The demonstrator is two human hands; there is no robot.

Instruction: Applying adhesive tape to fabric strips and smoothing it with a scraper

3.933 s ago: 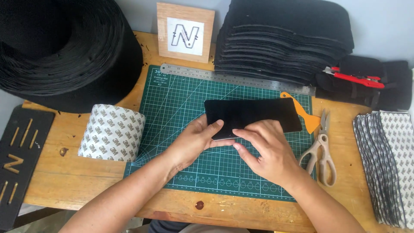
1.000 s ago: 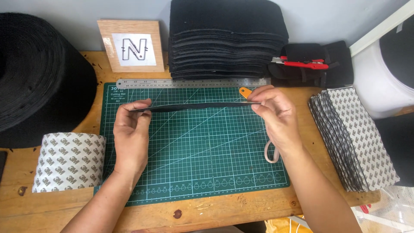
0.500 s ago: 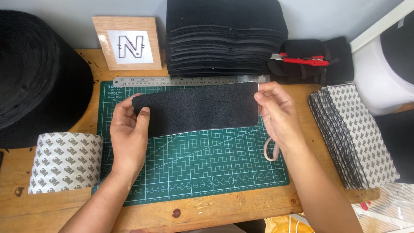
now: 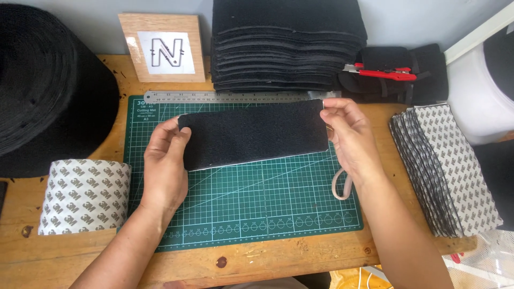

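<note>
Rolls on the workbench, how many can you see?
2: a big black roll at the far left, cut off by the frame, and a patterned white roll lying in front of it, left of the green cutting mat.

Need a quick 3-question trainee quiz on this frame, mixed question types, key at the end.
1. True or false: the black fuzzy strip lies flat on the green cutting mat.
2. Which thing sits closest to the far edge of the mat? A) metal ruler B) roll of backing paper C) red knife
3. Fill in: the left hand grips one end of the strip and the right hand grips the ____ end.

Key
1. False: both hands hold it up, tilted toward the camera.
2. A
3. other (opposite)
</note>
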